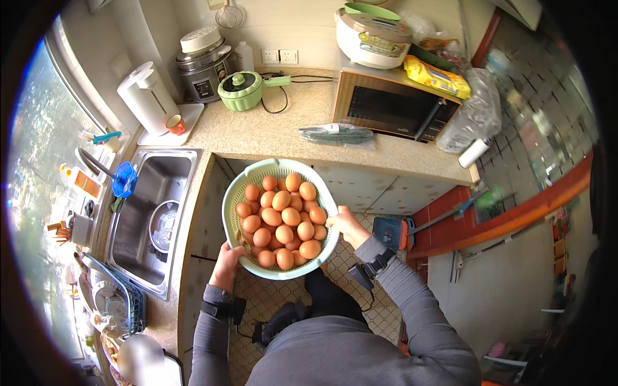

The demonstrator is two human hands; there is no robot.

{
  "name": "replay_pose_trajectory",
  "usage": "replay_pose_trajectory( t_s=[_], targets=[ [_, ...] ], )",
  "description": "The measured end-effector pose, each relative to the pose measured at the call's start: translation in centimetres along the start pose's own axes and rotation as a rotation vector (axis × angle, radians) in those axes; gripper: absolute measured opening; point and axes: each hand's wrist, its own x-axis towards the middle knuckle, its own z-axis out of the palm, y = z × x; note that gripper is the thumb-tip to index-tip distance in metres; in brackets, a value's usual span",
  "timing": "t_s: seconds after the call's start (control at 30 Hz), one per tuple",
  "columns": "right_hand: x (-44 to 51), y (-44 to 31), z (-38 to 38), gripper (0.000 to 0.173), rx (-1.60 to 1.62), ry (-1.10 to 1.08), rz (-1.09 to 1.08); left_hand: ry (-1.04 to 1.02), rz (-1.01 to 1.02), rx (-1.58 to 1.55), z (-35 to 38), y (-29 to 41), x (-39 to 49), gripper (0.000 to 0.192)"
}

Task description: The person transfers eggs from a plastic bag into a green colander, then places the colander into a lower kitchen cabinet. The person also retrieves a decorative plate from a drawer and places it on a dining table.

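A pale green plastic colander basket (277, 276) is held up in front of my body, over the tiled floor. Many brown eggs (272, 216) are heaped inside it. At its lower left rim, my left hand (227, 264) grips with the thumb over the edge. On the opposite side, my right hand (348, 226) holds the right rim. The fingers of both hands are partly hidden beneath the basket. Straps with small devices circle both of my forearms.
Left is a steel sink (140, 241) holding a metal bowl (164, 226), with a dish rack (130, 309) beside it. Along the back counter (270, 130) are a green pot (241, 94), a bagged green vegetable (335, 135) and a microwave (391, 108). A dustpan (387, 232) stands on the floor, right.
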Motion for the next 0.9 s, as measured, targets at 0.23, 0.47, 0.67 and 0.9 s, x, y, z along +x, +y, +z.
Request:
replay_pose_trajectory(
  t_s=[0.23,0.47,0.67,0.9],
  targets=[
    [15.8,-5.4,-0.3,0.031,-0.059,-0.115,0.069,0.103,0.012,-0.087,1.6,4.1,12.4,0.032],
    [26.8,-8.0,0.8,0.027,-0.08,-0.147,0.089,0.141,0.027,-0.142,1.1,7.5,21.6,0.032],
    [35.0,-9.9,5.2,0.032,-0.13,-0.139,0.184,0.136,-0.026,-0.133,-4.3,11.8,30.7,0.034],
    [36.1,-8.4,7.3,0.03,-0.02,-0.098,0.148,0.198,-0.01,-0.101,-6.8,11.7,33.5,0.036]
  ],
)
